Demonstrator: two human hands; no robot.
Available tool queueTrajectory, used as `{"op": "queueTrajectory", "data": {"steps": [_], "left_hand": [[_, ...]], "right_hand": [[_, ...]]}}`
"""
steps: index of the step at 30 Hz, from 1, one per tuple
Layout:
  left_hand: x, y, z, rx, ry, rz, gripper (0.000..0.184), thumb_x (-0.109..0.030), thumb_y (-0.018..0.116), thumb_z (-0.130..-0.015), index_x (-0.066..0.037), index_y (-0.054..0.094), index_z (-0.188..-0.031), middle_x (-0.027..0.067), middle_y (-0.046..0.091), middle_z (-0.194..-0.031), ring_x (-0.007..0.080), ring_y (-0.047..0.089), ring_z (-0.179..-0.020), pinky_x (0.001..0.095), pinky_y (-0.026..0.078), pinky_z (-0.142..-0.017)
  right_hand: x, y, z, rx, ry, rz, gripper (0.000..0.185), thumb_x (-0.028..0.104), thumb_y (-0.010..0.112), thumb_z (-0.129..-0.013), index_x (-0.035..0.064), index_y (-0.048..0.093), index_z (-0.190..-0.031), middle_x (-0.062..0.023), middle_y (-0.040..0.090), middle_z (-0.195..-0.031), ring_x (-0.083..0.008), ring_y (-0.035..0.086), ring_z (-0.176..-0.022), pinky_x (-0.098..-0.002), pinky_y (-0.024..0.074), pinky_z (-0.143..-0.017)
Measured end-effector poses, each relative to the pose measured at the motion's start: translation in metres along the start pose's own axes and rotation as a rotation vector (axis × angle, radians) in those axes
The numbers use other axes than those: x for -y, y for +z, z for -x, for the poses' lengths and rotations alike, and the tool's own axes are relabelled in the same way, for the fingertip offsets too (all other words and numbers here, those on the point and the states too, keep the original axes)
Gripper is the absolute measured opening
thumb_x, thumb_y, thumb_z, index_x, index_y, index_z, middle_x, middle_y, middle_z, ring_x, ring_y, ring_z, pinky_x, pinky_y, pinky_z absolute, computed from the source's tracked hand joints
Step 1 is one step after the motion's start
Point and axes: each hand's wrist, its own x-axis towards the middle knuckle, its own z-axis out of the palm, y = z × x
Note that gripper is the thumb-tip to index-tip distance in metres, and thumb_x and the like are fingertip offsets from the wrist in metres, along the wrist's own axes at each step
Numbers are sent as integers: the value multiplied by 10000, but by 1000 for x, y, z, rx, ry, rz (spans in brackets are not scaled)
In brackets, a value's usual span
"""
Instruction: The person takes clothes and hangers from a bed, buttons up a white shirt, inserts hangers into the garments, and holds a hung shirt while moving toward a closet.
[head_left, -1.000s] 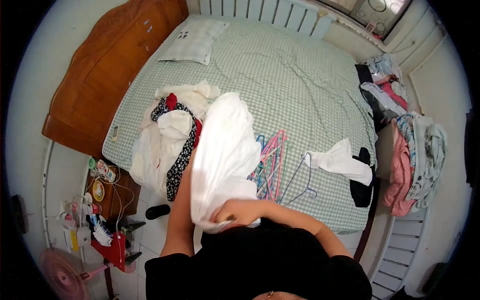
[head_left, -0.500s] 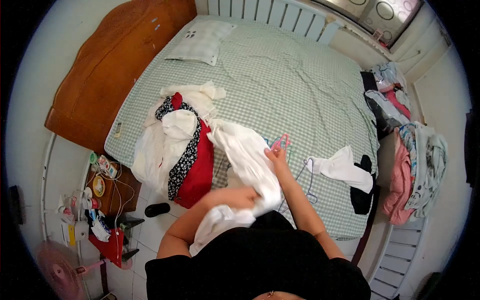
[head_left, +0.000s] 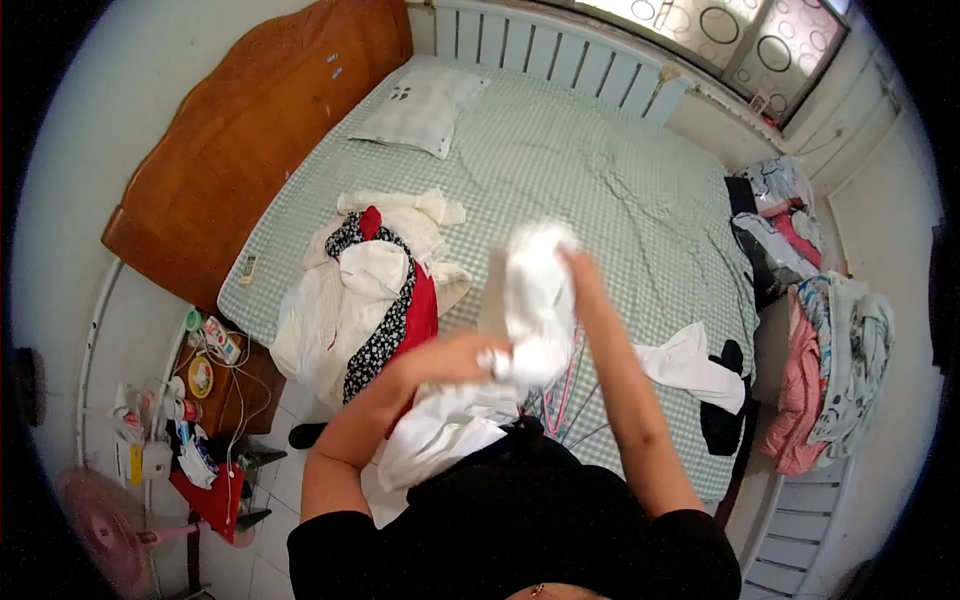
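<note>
A white garment (head_left: pixel 540 300) is bunched up in front of my body, its upper part blurred by motion and its lower part hanging by my waist. My left hand (head_left: pixel 470 358) is closed on its left side. Higher up, at its right edge, my right hand (head_left: pixel 578 268) grips the cloth. Pink and blue hangers (head_left: pixel 562 390) lie on the bed behind it, partly hidden. To the left is a pile of cream clothes (head_left: pixel 340 290) with a black floral and red piece (head_left: pixel 385 330). On the right, a white garment (head_left: pixel 690 368) lies over a black one (head_left: pixel 720 425).
The bed (head_left: pixel 560 150) has a green checked sheet, a pillow (head_left: pixel 420 108) and a wooden headboard (head_left: pixel 260 130). Clothes (head_left: pixel 800 380) hang at the right. A cluttered nightstand (head_left: pixel 235 395) and a pink fan (head_left: pixel 105 530) stand at the lower left.
The white garment has moved off the pile and been gathered up, uncovering the red cloth. My right hand has risen with the fabric. The view has tilted slightly.
</note>
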Motion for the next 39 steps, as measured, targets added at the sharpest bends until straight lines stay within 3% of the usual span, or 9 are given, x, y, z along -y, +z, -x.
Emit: {"op": "queueTrajectory", "data": {"steps": [4,5,7,10,15,21,26,35,39], "left_hand": [[-17,-84,-3,-1122,293,277,291,45,563,-738,-14,629,-1015,70,651,-964,165,590,-907,290,467,-816],[-32,-107,3,-1251,201,441,300,95,553,-740,-8,618,-1014,61,628,-1003,145,574,-943,272,461,-821],[-27,-136,-10,-1454,816,488,343,122,563,-736,-28,612,-1040,60,580,-1015,145,556,-941,240,451,-799],[0,-158,-35,-1525,791,279,431,94,585,-719,-56,566,-1123,102,500,-1073,224,506,-995,289,420,-851],[80,-107,-79,-1298,-119,-437,709,-26,594,-703,-83,337,-1361,241,320,-1334,403,367,-1194,437,311,-1013],[76,46,-85,-637,150,-84,805,-51,564,-668,-130,247,-1404,270,226,-1394,435,271,-1267,451,250,-1065],[105,110,-73,-408,-129,-30,883,-169,692,-642,-205,246,-1403,226,144,-1439,464,235,-1269,508,234,-1048],[63,133,-54,-404,106,-437,841,-117,735,-631,-214,346,-1370,162,211,-1426,414,194,-1300,495,238,-1049],[96,113,-75,-777,196,-250,610,85,565,-667,-135,529,-1235,149,483,-1244,334,433,-1173,389,390,-949]], "right_hand": [[187,46,36,-17,-557,-336,408,244,497,-894,-14,488,-1210,-134,558,-1183,-238,550,-1066,-386,443,-927],[208,44,44,36,-665,-421,390,215,478,-905,-13,479,-1221,-137,551,-1197,-245,529,-1101,-399,419,-958],[230,42,55,171,-847,-433,395,208,459,-912,-1,458,-1248,-131,540,-1217,-267,504,-1135,-422,390,-987],[207,38,58,220,-872,-396,365,118,482,-900,11,439,-1247,-103,533,-1216,-228,525,-1106,-392,427,-950],[82,29,42,-23,-347,-97,349,131,494,-887,15,461,-1214,-119,531,-1200,-245,514,-1104,-392,416,-947],[-57,30,61,-16,134,233,330,145,508,-871,19,489,-1175,-139,528,-1181,-265,502,-1100,-393,401,-945],[-104,41,88,149,257,310,315,158,520,-858,22,511,-1142,-155,525,-1165,-282,491,-1098,-394,390,-942],[-111,48,109,200,233,255,292,180,542,-835,28,552,-1083,-185,521,-1136,-312,473,-1093,-394,369,-938],[-105,43,108,165,173,311,283,190,551,-825,30,570,-1057,-198,519,-1123,-325,464,-1090,-395,359,-937]]}}
